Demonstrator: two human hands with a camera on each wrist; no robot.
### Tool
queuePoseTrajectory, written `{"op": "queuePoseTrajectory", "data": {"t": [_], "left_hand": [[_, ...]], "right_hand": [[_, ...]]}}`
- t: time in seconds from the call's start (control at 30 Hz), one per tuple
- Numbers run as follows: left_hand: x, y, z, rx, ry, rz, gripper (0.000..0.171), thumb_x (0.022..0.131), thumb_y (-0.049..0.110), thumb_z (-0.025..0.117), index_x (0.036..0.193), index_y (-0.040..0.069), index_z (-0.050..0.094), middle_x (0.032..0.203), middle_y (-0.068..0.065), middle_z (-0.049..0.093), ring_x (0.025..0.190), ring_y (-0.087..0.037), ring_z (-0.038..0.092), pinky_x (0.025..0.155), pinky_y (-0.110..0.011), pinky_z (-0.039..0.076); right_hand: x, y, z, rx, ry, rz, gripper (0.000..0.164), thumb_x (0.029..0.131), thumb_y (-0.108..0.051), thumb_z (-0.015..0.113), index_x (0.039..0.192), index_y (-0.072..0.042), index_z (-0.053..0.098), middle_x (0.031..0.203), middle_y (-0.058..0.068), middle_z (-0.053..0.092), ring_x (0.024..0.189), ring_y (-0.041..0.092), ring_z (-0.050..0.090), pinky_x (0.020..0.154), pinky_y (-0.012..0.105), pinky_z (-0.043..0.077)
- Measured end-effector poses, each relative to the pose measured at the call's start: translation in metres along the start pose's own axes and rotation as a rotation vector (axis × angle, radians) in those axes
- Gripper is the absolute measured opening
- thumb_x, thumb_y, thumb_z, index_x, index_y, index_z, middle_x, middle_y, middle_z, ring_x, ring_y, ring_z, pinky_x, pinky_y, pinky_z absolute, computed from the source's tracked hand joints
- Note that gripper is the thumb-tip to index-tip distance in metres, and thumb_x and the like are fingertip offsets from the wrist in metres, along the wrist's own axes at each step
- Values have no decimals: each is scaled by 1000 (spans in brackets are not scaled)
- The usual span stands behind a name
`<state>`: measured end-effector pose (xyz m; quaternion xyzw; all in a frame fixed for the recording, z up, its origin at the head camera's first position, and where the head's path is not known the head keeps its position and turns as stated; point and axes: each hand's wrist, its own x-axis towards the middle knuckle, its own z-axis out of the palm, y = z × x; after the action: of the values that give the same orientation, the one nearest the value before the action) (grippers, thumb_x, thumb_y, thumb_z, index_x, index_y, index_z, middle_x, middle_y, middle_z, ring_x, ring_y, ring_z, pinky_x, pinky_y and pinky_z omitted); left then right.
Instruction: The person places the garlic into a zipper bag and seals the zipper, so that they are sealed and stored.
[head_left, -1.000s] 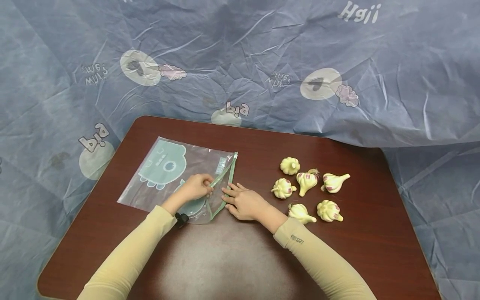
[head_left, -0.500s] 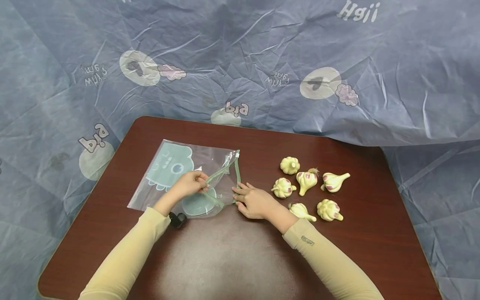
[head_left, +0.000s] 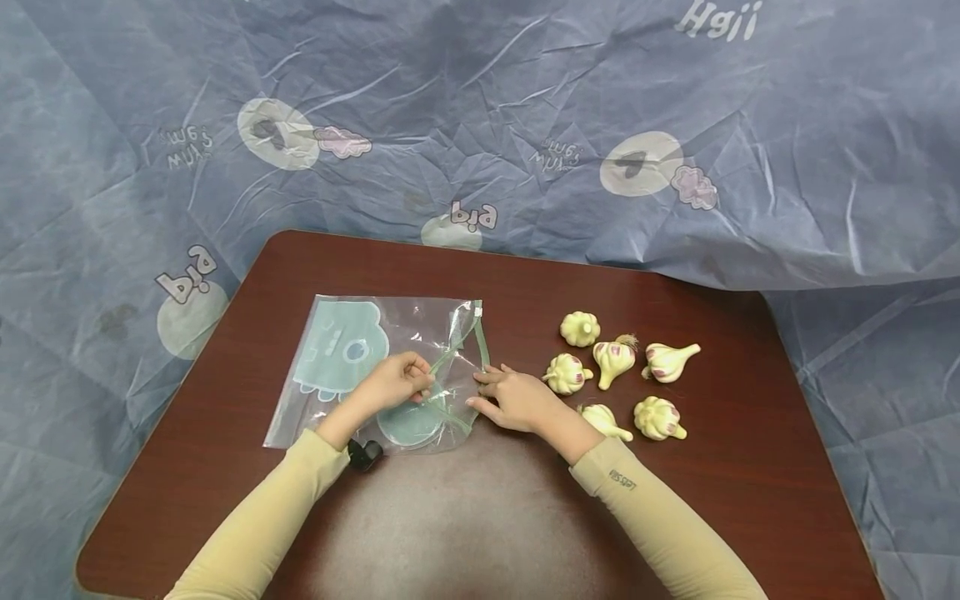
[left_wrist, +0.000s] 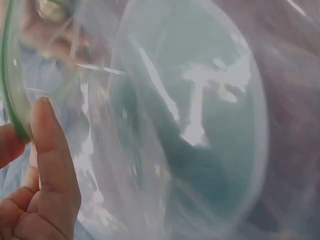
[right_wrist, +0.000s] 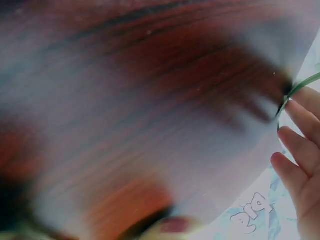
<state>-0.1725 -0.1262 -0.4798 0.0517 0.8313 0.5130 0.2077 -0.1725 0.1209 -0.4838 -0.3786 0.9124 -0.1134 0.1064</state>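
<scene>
A clear zip bag (head_left: 408, 321) with pale blue-green cartoon prints lies flat on the table, its green-edged mouth facing right and spread apart. My left hand (head_left: 396, 379) pinches the upper green edge between thumb and fingers, lifting it; the left wrist view shows the green strip (left_wrist: 14, 115) between the fingertips. My right hand (head_left: 519, 402) has its fingers extended, with the fingertips touching the other green edge (head_left: 481, 342) close to the tabletop. In the right wrist view these fingers (right_wrist: 295, 142) meet the green strip. A garlic bulb (head_left: 567, 374) lies just right of that hand.
Several more garlic bulbs (head_left: 614, 361) are grouped on the right half of the dark red-brown table (head_left: 735, 467). One bulb (head_left: 602, 422) is partly behind the right forearm. A blue printed cloth (head_left: 480, 125) hangs behind the table.
The bag's mouth has been pulled wider. My right hand has shifted slightly right, and my left hand went left, then back right. The bag's left end has moved right and nearer.
</scene>
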Motion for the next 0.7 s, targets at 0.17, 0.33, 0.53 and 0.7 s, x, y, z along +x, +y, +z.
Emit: {"op": "queuePoseTrajectory", "data": {"t": [0.17,0.33,0.53,0.7], "left_hand": [[2,3,15,67,11,-1,17,95,13,63,104,-1,59,86,-9,67,66,-16,68,63,-28,54],[4,6,23,61,5,-4,18,95,11,62,107,-2,59,90,-11,67,67,-17,68,63,-30,55],[4,8,26,29,-20,19,17,95,9,61,106,-3,58,90,-12,66,66,-13,65,68,-37,58],[1,14,21,-1,-6,29,14,95,6,60,105,-3,57,87,-12,67,65,-13,62,66,-36,56]], "right_hand": [[5,-7,4,-84,14,-60,55,98,-47,55,127,-1,64,143,13,55,138,31,46,115,44,36],[9,-13,8,-196,10,-162,59,95,-47,61,132,-1,60,145,16,52,142,32,41,116,43,34],[11,-15,13,-238,-56,-187,71,91,-47,65,142,-1,50,149,18,46,147,34,31,119,40,29],[9,-14,15,-205,-83,-158,75,90,-46,66,146,-1,44,155,19,38,148,34,27,119,38,30]]}}
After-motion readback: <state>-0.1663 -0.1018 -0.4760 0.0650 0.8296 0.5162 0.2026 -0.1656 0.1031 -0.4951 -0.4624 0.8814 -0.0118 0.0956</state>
